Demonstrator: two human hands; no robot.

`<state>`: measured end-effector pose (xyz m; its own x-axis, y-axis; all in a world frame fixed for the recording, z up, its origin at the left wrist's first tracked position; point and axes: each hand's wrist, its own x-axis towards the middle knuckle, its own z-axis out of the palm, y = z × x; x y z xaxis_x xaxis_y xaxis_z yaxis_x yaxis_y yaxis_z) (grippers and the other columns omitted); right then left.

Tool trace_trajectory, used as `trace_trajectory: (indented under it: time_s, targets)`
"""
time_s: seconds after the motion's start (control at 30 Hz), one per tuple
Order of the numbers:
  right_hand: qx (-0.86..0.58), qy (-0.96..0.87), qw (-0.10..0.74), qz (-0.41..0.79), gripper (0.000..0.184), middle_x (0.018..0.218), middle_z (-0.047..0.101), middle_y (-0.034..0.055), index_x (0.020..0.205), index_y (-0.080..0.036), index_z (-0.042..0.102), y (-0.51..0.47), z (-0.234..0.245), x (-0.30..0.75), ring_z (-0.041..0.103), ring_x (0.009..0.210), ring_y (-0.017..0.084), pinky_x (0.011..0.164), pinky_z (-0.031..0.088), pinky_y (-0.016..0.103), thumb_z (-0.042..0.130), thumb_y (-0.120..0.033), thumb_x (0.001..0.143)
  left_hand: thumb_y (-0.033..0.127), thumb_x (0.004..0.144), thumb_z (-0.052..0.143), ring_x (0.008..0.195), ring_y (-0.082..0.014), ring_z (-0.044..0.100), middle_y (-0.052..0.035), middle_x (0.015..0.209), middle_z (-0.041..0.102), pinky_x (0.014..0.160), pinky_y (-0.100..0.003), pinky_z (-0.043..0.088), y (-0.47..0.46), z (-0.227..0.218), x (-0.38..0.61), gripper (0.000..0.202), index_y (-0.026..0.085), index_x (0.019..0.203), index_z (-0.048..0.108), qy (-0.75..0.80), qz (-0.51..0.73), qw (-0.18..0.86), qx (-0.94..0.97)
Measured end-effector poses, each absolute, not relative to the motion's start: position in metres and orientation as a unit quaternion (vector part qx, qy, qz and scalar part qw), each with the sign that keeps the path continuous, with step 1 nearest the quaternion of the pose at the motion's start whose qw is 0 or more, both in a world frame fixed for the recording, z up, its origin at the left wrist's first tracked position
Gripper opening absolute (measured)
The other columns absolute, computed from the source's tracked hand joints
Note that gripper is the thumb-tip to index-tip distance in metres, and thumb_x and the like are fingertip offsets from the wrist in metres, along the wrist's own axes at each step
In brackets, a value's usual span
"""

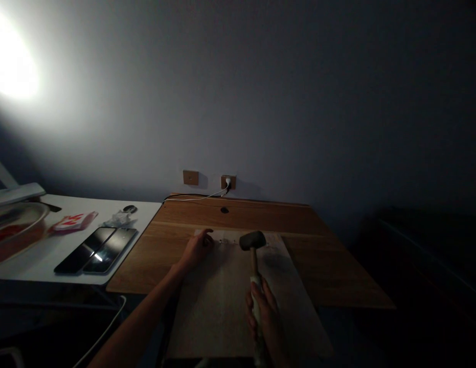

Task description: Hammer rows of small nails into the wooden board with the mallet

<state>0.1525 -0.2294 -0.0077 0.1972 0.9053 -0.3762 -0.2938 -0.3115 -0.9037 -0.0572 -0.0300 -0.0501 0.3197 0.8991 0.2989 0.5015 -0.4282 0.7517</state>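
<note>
My right hand (265,319) is shut around the pale grip of a rubber mallet (254,253), whose dark head is raised over the far end of a pale wooden board (226,301). My left hand (197,249) rests on that board's far end, fingers pointing right. Just beyond the fingertips lie small shiny metal pieces (224,240), too small and dim to identify. The mallet head partly hides the board's far end, and I cannot tell whether it touches the surface.
The board lies on a wooden desk (318,266). To the left, a white table (80,204) holds two dark phones, a red-and-white packet, clear plastic and a dish. Behind the desk are wall sockets with a white cable. Bright lamp glare fills the upper left.
</note>
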Motion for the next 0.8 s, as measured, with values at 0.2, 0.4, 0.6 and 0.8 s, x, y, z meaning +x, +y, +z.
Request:
trace_trajectory:
  time_s: [0.2, 0.4, 0.6, 0.8]
  targets:
    - [-0.587, -0.165, 0.578, 0.542, 0.067, 0.061, 0.062, -0.0041, 0.09, -0.026, 0.052, -0.254, -0.014, 0.147, 0.06, 0.045, 0.015, 0.04, 0.046, 0.025, 0.065, -0.088, 0.07, 0.016, 0.081, 0.057, 0.082, -0.0176, 0.071, -0.0046, 0.095, 0.077, 0.079, -0.028, 0.055, -0.029, -0.053, -0.057, 0.045, 0.019, 0.125, 0.063, 0.462, 0.354, 0.271, 0.767]
    - [-0.545, -0.191, 0.555, 0.599, 0.088, 0.097, 0.075, 0.0047, 0.127, -0.024, 0.049, -0.257, -0.026, 0.143, 0.077, 0.086, 0.027, 0.061, 0.06, 0.032, 0.084, -0.072, 0.062, 0.017, 0.083, 0.057, 0.087, -0.0202, 0.072, -0.0064, 0.099, 0.077, 0.084, -0.032, 0.058, -0.03, -0.048, -0.056, 0.042, 0.019, 0.124, 0.065, 0.471, 0.348, 0.241, 0.774]
    - [-0.579, -0.395, 0.411, 0.583, 0.079, 0.088, 0.074, 0.006, 0.14, -0.02, 0.056, -0.273, -0.035, 0.183, 0.071, 0.052, 0.022, 0.042, 0.052, 0.03, 0.067, -0.072, 0.081, 0.022, 0.09, 0.056, 0.118, -0.0267, 0.066, -0.0112, 0.13, 0.069, 0.103, -0.044, 0.053, -0.081, -0.043, -0.089, 0.036, 0.022, 0.125, 0.065, 0.499, 0.332, 0.105, 0.794]
    - [-0.663, -0.608, 0.412, 0.143, 0.04, 0.111, 0.079, 0.012, 0.11, -0.026, 0.078, -0.275, -0.052, 0.26, 0.074, 0.103, 0.032, 0.091, 0.058, 0.046, 0.051, -0.053, 0.099, 0.033, 0.099, 0.052, 0.109, -0.0289, 0.071, -0.0095, 0.132, 0.071, 0.1, -0.048, 0.053, -0.144, -0.051, -0.126, 0.028, 0.027, 0.122, 0.065, 0.548, 0.248, 0.045, 0.798]
